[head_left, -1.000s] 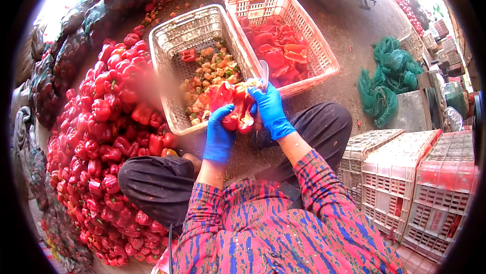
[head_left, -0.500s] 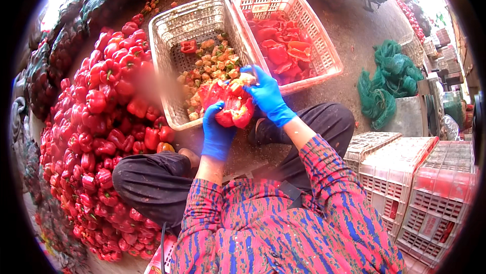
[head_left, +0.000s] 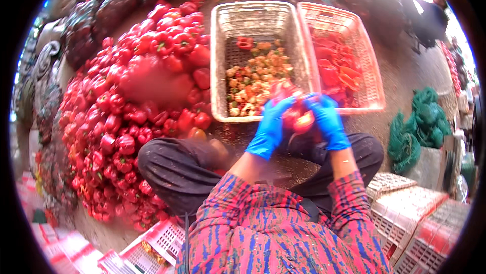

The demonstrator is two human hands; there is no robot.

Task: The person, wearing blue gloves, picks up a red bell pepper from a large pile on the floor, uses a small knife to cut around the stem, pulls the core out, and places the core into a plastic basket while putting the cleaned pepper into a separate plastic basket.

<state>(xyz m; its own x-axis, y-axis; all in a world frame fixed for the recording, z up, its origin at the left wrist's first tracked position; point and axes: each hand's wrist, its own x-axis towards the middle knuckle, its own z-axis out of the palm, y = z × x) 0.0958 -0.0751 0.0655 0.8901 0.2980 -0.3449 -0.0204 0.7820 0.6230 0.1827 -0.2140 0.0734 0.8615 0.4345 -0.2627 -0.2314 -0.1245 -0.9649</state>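
Both my hands wear blue gloves and close on one red bell pepper (head_left: 299,117) in front of my knees. My left hand (head_left: 271,124) grips its left side. My right hand (head_left: 326,119) grips its right side. The pepper and fingers are blurred. No knife shows in my right hand now. Just beyond the hands stands a pale plastic basket (head_left: 253,18) with pepper cores and scraps. To its right a pink basket (head_left: 367,71) holds cut red pepper pieces.
A big heap of whole red bell peppers (head_left: 136,92) fills the ground on my left. Green net bags (head_left: 422,122) lie at the right. Stacked pale crates (head_left: 425,218) stand at the lower right, and more crates (head_left: 147,251) at the lower left.
The view has swung so the baskets sit more to the right. My hands stay together on the pepper, lower and nearer my knees. The pale blade seen one second ago is out of sight.
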